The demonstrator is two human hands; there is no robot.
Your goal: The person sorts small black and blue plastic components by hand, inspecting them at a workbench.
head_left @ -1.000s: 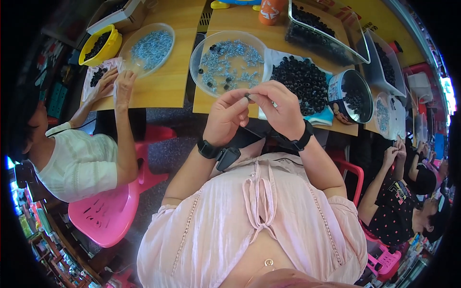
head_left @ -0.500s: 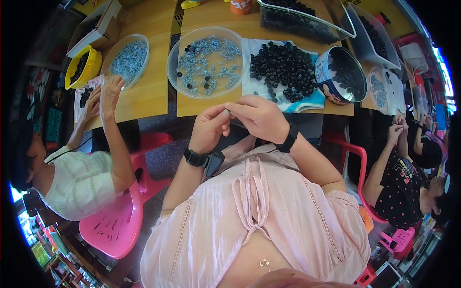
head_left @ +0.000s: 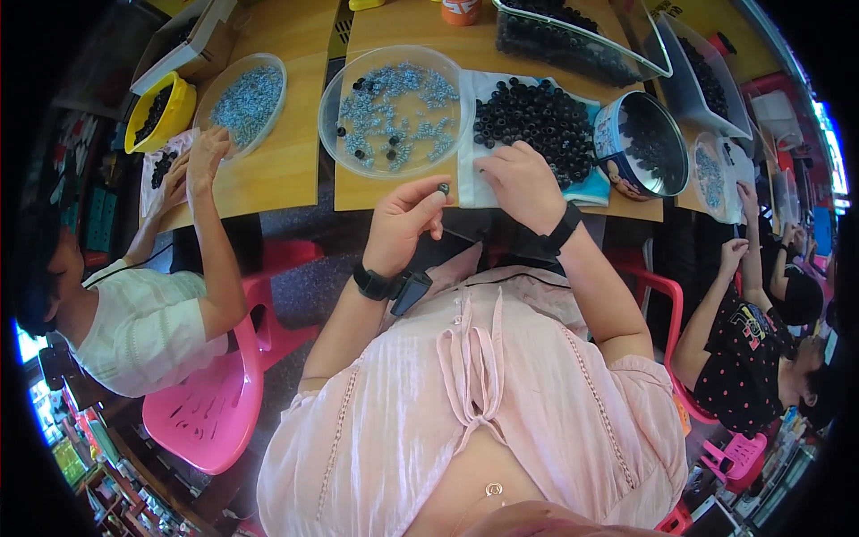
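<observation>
My left hand (head_left: 403, 225) is closed in front of the table edge, with a small black ring-shaped part (head_left: 443, 189) pinched between thumb and forefinger. Apart from it, my right hand (head_left: 528, 186) hovers over the near edge of a white cloth (head_left: 466, 170), its fingertips drawn together; what they hold, if anything, is too small to make out. Just beyond that hand, a heap of black ring-shaped parts (head_left: 532, 112) covers the cloth. To its left lies a round transparent tray (head_left: 327, 125) of small blue-grey pieces (head_left: 394, 85), with a few black parts among them.
A round tin (head_left: 610, 148) holding black parts stands right of the cloth. Behind it is a transparent bin (head_left: 582, 54) of black parts. Co-workers sit at both sides; the left one's hands (head_left: 208, 161) work beside a yellow bowl (head_left: 183, 107). Pink chairs (head_left: 210, 421) flank me.
My hands were together at the fingertips; now they are apart. The right has moved right and forward to the cloth, while the left keeps the black part, now plainly visible.
</observation>
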